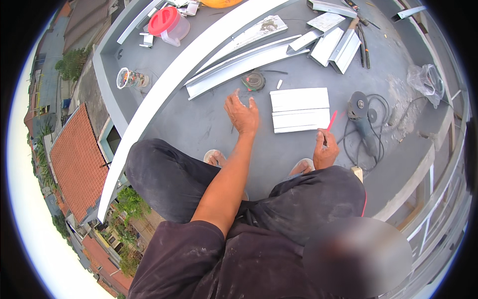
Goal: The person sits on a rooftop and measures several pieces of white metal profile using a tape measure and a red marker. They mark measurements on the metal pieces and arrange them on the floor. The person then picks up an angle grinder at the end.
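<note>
L hand (pixel 243 117)'s fingers spread, empty, nr reel (pixel 254 81); R hand (pixel 325 150) pinches red stick (pixel 332 121)'s near end, prob. leaving rest clear; white pcs (pixel 300 109) flat ahead, prob. for easy reach.

**Red stick (pixel 332 121) in the right hand (pixel 325 149), beside a white panel (pixel 300 110)**

The right hand pinches the stick near the panel's lower right corner. The left hand (pixel 242 114), fingers apart and holding nothing, reaches toward a dark round coil (pixel 254 80), possibly a tape measure, though too small to be sure. An angle grinder (pixel 366 130) lies to the right; a long white strip (pixel 209 42) curves past on the left.
</note>
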Motion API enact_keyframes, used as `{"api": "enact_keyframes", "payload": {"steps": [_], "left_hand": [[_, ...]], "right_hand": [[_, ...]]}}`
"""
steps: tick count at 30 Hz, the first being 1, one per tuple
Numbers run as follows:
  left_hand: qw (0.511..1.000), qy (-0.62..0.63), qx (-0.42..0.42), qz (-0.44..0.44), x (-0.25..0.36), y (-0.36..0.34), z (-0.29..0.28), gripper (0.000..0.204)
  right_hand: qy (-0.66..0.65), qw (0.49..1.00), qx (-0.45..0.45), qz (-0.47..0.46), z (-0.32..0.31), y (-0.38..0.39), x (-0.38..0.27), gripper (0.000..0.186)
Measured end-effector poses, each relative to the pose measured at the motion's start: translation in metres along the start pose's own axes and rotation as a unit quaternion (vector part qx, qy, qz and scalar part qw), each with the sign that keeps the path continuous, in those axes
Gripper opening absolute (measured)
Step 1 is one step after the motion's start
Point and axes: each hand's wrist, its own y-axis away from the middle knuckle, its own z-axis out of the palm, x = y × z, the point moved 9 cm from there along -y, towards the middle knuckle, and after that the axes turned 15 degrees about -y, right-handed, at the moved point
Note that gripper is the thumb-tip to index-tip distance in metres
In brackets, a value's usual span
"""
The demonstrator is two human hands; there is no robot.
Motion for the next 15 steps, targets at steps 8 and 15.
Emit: {"api": "enact_keyframes", "payload": {"steps": [8,15], "left_hand": [[0.93,-0.263,-0.125,0.223,0.088,-0.062,0.038,0.08],[0.806,0.383,-0.42,-0.164,0.041,-0.069,-0.007,0.089]], "right_hand": [[-0.159,0.979,0.032,0.124,0.018,0.06,0.01,0.025],[-0.199,0.973,-0.048,0.11,0.037,0.01,-0.03,0.04]]}}
